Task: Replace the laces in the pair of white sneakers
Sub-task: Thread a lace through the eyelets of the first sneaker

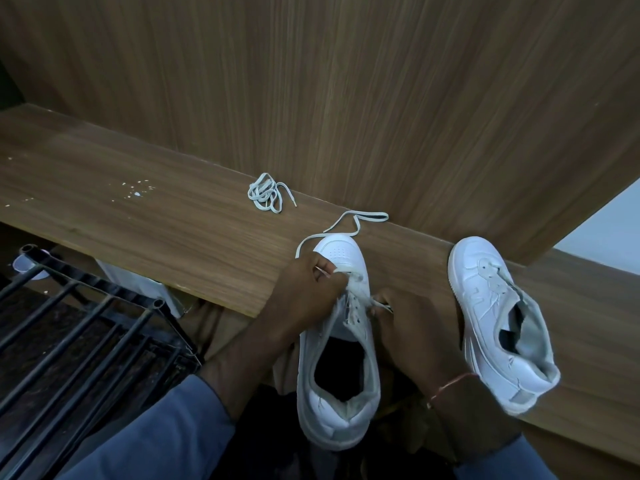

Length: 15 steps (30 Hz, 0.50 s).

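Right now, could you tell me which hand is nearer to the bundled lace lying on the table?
Left. The left hand pinches the threaded lace beside the sneaker, short of the bundled lace; the right hand is across the sneaker, farther off.

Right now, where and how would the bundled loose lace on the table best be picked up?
Pinch the bundled lace across its middle, where the loops bunch together, coming straight down from above: it lies flat on the table. Gripping its stray tip alone would probably unravel it.
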{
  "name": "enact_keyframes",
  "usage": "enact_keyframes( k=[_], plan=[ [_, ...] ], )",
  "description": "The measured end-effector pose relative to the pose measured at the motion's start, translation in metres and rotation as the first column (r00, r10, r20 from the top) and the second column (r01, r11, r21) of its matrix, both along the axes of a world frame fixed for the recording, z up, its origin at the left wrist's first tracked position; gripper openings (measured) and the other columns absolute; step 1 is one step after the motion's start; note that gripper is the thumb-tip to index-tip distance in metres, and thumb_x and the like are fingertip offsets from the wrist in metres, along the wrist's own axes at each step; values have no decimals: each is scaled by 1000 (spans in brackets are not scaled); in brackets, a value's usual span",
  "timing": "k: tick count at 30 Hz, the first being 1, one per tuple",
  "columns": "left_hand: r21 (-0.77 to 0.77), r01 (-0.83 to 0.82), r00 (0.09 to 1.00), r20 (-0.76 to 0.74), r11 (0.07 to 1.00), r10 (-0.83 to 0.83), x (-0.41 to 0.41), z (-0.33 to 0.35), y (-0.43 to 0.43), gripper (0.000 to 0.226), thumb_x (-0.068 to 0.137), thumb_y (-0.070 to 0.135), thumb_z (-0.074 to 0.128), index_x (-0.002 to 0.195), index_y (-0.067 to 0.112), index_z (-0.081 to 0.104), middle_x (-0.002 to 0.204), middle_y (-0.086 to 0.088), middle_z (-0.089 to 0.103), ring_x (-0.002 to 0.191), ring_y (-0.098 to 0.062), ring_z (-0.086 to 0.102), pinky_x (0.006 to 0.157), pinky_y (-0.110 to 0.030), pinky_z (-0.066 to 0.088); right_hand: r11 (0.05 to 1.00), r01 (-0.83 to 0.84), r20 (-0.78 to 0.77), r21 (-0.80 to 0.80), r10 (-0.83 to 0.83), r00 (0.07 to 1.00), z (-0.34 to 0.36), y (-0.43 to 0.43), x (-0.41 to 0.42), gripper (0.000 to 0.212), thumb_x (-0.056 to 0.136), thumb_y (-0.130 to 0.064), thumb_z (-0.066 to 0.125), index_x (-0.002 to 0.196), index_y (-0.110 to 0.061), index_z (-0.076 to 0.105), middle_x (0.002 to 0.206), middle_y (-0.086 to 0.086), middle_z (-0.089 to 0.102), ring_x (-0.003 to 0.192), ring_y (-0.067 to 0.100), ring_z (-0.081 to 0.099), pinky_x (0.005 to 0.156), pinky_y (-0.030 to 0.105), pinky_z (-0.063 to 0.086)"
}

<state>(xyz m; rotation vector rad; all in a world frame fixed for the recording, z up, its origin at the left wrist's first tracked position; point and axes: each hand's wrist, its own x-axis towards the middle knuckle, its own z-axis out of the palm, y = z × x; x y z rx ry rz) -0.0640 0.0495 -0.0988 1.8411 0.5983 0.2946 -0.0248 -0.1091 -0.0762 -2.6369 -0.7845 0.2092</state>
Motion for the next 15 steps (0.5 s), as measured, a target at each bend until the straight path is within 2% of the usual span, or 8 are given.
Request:
enact_keyframes(
  k=[2, 3, 5, 6, 8, 11, 13, 15],
  plan=[
    [9, 67, 996, -59, 998, -66, -1, 4, -1, 17, 73, 26, 70, 86, 21, 61, 59, 9, 57, 55, -5, 53, 56, -21, 41, 995, 14, -47, 97, -10, 999, 6, 2, -1, 21, 103, -27, 42, 92, -21, 58, 82, -11, 58, 70, 0, 50, 60, 14, 33],
    [25, 85, 993, -80, 996, -83, -2, 5, -2, 19, 71, 24, 70, 88, 21, 61, 60, 8, 57, 58, -8, 53, 57, -23, 41, 971, 58, -73, 230, -42, 996, 9, 2, 0, 20, 103, -28, 44, 89, -22, 57, 79, -12, 58, 68, -3, 50, 59, 11, 35],
    [54, 71, 994, -91, 996, -66, -2, 7, -1, 19, 71, 22, 70, 88, 19, 62, 62, 6, 57, 60, -11, 54, 57, -24, 39, 832, 212, -174, 513, -141, 975, 13, 1, 4, 22, 101, -29, 49, 83, -21, 58, 70, -9, 58, 61, -2, 50, 60, 12, 38],
    [70, 52, 995, -87, 996, -46, -1, 6, -1, 18, 71, 22, 70, 87, 19, 63, 63, 6, 57, 60, -10, 54, 56, -23, 38, 749, 290, -249, 596, -171, 953, 14, 0, 7, 22, 100, -29, 50, 82, -20, 61, 69, -7, 59, 60, 1, 49, 63, 18, 42],
    [103, 18, 997, -74, 995, -11, -1, 4, -2, 15, 70, 21, 71, 84, 20, 64, 63, 6, 57, 58, -9, 53, 55, -22, 37, 637, 406, -399, 656, -164, 902, 11, 0, 11, 22, 100, -24, 50, 84, -17, 63, 68, -4, 60, 61, 9, 48, 64, 29, 44],
    [164, -12, 999, -49, 986, 20, -1, 2, -7, 14, 69, 19, 71, 81, 20, 65, 61, 7, 58, 57, -5, 53, 54, -15, 38, 507, 512, -533, 694, -117, 838, 11, -3, 14, 22, 101, -15, 49, 84, -10, 64, 67, -2, 59, 58, 12, 45, 59, 27, 42],
    [215, -27, 999, -17, 976, 32, -1, 0, -9, 13, 69, 17, 70, 82, 19, 68, 61, 7, 60, 58, -5, 55, 56, -14, 39, 469, 507, -534, 723, -87, 841, 17, -6, 15, 23, 101, -14, 48, 84, -8, 64, 68, 0, 59, 58, 11, 46, 57, 24, 43],
    [261, -41, 999, 3, 964, 41, -3, -1, -12, 13, 69, 17, 68, 82, 18, 71, 62, 5, 61, 60, -9, 58, 59, -20, 43, 486, 489, -527, 724, -67, 847, 17, -7, 15, 24, 101, -15, 48, 85, -9, 65, 68, 0, 60, 58, 11, 47, 57, 23, 44]
  ],
)
